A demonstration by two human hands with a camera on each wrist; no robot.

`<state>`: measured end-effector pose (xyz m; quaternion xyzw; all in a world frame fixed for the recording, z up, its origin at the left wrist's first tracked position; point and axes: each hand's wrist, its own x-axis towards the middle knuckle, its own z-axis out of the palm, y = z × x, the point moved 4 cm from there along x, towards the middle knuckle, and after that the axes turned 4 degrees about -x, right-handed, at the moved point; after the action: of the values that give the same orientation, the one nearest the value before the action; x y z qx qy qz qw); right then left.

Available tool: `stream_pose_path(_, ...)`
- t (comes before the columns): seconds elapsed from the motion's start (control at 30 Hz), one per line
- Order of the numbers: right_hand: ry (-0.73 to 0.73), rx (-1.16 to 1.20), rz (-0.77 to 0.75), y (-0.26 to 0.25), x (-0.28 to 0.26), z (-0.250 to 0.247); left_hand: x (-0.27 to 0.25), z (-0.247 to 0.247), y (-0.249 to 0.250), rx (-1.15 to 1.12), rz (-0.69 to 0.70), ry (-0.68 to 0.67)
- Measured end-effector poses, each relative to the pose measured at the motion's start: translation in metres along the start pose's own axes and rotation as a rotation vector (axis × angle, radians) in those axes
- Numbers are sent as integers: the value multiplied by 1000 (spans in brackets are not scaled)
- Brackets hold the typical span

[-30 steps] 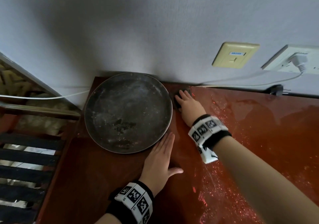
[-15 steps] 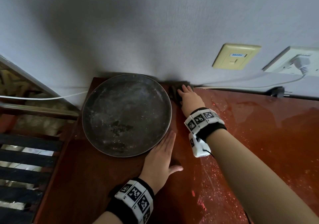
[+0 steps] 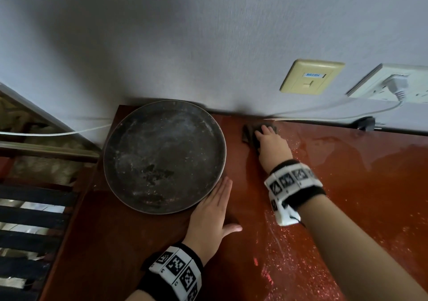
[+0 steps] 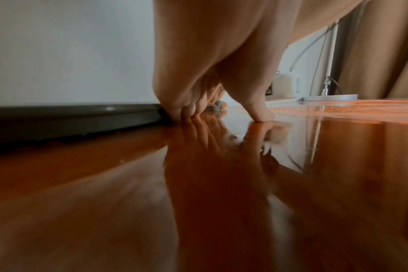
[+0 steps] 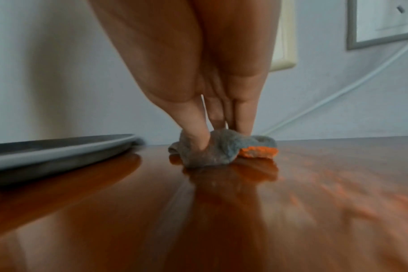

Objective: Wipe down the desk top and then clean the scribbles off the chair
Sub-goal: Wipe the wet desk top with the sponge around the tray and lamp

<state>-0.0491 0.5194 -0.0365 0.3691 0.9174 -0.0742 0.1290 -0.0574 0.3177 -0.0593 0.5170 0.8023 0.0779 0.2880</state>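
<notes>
- Right hand (image 3: pixel 272 146) presses straight fingers (image 5: pixel 193 136) down on a small crumpled grey cloth with an orange underside (image 5: pixel 221 149), at about one o'clock on the glossy red-brown wooden bench (image 3: pixel 347 184), close to the wall.
- Left hand (image 3: pixel 212 215) lies flat and relaxed on the bench, holding nothing, fingertips (image 4: pixel 182 112) touching the rim of a large round dark metal tray (image 3: pixel 162 157) at eleven o'clock.
- Pale speckles cover the bench at five o'clock.

We see the crumpled grey cloth (image 3: pixel 249 133) mostly hidden under the right hand (image 3: pixel 272 148); the white wall socket (image 3: pixel 393 84) is cut off.
</notes>
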Motion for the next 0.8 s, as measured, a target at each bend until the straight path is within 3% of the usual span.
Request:
stream_pose_path(0.1, 10, 2, 3, -1, -24, 11, 2, -1, -1, 30, -8, 20)
stream_pose_path(0.37, -30, 77, 36, 21, 23, -12, -2, -9, 2, -71, 44, 108)
stream_pose_path(0.63, 41, 89, -6, 13, -54, 12, 1, -9, 3, -4, 54, 100)
stream_pose_path(0.8, -19, 130, 14, 26, -16, 4, -2, -10, 4, 42, 57, 89)
